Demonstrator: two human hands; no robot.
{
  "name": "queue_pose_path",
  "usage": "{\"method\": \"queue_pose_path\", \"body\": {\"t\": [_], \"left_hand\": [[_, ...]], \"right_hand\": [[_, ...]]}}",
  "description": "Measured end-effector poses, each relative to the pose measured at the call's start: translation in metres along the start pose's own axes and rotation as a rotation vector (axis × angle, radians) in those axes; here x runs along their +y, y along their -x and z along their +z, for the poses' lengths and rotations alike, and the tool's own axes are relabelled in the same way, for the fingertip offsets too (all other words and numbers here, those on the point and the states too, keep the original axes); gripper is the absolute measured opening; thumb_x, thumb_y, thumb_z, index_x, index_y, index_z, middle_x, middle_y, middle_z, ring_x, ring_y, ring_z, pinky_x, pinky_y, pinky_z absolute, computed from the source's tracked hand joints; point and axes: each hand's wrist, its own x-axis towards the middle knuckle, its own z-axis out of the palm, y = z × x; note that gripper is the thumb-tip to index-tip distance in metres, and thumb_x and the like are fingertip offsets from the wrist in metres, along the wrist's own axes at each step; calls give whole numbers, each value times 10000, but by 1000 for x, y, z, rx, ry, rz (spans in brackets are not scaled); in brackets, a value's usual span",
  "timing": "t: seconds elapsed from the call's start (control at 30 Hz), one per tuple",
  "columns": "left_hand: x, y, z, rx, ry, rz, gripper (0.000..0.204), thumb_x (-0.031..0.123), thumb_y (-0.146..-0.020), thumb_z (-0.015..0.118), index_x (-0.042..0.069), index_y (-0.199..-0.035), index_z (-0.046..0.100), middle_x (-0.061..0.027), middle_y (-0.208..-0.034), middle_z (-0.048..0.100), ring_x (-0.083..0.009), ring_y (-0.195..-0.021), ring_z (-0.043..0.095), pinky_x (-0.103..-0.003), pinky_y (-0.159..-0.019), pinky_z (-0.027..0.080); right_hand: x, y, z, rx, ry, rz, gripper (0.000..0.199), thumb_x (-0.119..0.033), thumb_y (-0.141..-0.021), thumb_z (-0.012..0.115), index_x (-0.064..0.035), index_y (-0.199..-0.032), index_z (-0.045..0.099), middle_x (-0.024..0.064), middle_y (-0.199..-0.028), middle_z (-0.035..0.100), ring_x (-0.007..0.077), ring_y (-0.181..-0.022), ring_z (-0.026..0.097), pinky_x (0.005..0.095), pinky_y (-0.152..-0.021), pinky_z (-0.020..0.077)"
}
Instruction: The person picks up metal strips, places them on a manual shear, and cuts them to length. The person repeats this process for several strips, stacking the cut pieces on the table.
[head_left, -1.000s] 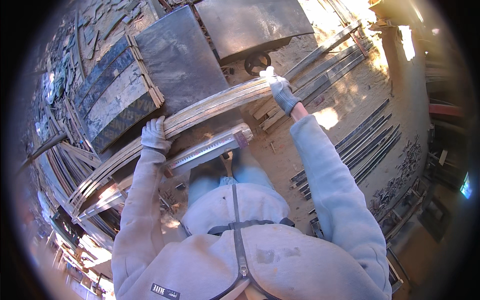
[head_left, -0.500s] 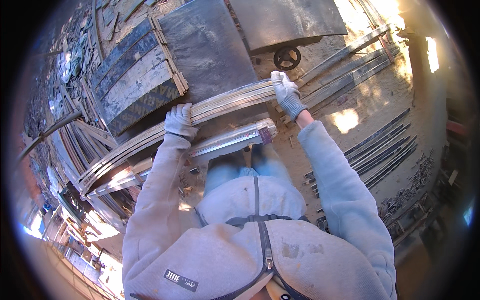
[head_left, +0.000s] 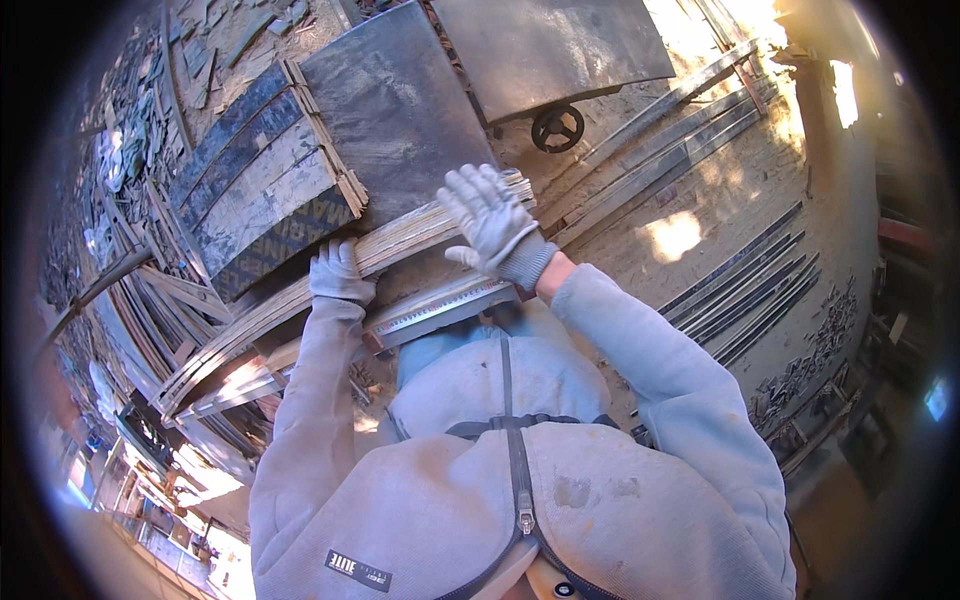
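Note:
A long stack of thin pale wood strips (head_left: 400, 240) runs from lower left to upper right across a bench in front of me. My left hand (head_left: 338, 272), in a white work glove, rests on top of the stack near its middle. Also gloved, my right hand (head_left: 492, 222) lies flat with fingers spread over the stack's right end. Just below the stack, a long metal rail (head_left: 440, 308) with a ruled edge lies parallel to it.
Dark flat panels (head_left: 395, 105) and a pile of boards (head_left: 262, 180) lie beyond the stack. A cart wheel (head_left: 557, 127) sits under a grey platform (head_left: 545, 45). Long metal bars (head_left: 680, 160) and thin rods (head_left: 755, 295) lie on the dirt floor at right. Scrap wood (head_left: 130, 300) crowds the left.
My right hand has come in from the far right end of the stack and now lies flat on it. The left hand has stayed on the strips.

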Motion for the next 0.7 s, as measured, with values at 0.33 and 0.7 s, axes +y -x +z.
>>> {"method": "queue_pose_path", "body": {"t": [0.33,0.7], "left_hand": [[35,-11,-29,-112,47,45,619,429,-713,898,123,-1190,646,-119,-1156,664,-307,-1129,650,-441,-971,497],[126,-36,-31,26,273,111,760,511,-869,817,70,-1453,611,-133,-1428,631,-322,-1412,531,-462,-1217,367]], "right_hand": [[26,-36,15,-169,37,-178,666,-283,-755,868,-87,-1327,590,117,-1154,638,314,-1124,617,443,-965,477],[100,-18,-51,-588,66,123,1093,-420,-695,981,-98,-1597,455,215,-1544,570,411,-1422,550,498,-1171,464]]}}
